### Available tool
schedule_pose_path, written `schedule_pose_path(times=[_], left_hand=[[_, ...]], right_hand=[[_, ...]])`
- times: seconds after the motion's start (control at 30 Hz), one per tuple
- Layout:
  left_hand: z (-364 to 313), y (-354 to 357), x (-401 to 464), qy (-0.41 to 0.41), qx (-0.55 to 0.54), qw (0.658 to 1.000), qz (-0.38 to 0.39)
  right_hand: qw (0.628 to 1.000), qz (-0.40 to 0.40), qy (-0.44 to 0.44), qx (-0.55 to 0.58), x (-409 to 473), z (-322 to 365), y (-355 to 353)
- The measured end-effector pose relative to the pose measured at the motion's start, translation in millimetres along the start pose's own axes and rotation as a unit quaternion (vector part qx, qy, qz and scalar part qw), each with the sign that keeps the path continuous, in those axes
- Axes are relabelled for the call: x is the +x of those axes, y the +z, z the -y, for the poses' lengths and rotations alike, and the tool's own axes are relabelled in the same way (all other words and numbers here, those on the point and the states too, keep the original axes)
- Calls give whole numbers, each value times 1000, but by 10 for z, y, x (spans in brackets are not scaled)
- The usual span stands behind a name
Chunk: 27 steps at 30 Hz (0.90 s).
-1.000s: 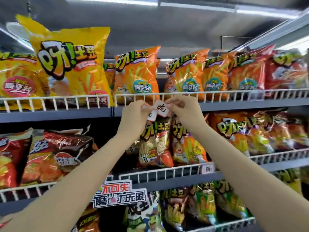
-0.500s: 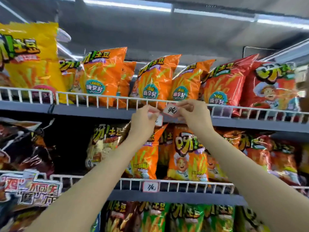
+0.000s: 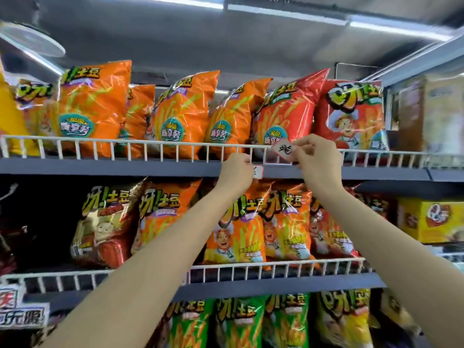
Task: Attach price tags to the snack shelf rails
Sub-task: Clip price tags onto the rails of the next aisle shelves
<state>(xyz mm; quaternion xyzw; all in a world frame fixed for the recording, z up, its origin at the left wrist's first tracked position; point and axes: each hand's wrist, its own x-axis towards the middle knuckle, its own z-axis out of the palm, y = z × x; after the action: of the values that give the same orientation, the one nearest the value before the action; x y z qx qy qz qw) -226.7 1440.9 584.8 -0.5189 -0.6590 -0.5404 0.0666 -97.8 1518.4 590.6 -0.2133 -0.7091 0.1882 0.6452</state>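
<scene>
1. Head view: the right hand (image 3: pixel 316 156), right of frame centre, pinches a white price tag (image 3: pixel 283 150) with handwriting, held against the top shelf's white wire rail (image 3: pixel 125 143).
2. The left hand (image 3: pixel 236 170), just below and left of it, has curled fingers gripping more tags (image 3: pixel 258 171); only a white edge shows.
3. Orange snack bags (image 3: pixel 93 109) stand behind the rail; red bags (image 3: pixel 349 114) sit at upper right.
4. A lower rail (image 3: pixel 276 266) crosses beneath the forearms.
</scene>
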Motion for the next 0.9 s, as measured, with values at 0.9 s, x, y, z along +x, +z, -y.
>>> schedule_pose_path(times=[0.9], left_hand=[[-238,439,-183,-16,38,995,-91]], right_hand=[[931,156,-235,-233,410,-181,-79]])
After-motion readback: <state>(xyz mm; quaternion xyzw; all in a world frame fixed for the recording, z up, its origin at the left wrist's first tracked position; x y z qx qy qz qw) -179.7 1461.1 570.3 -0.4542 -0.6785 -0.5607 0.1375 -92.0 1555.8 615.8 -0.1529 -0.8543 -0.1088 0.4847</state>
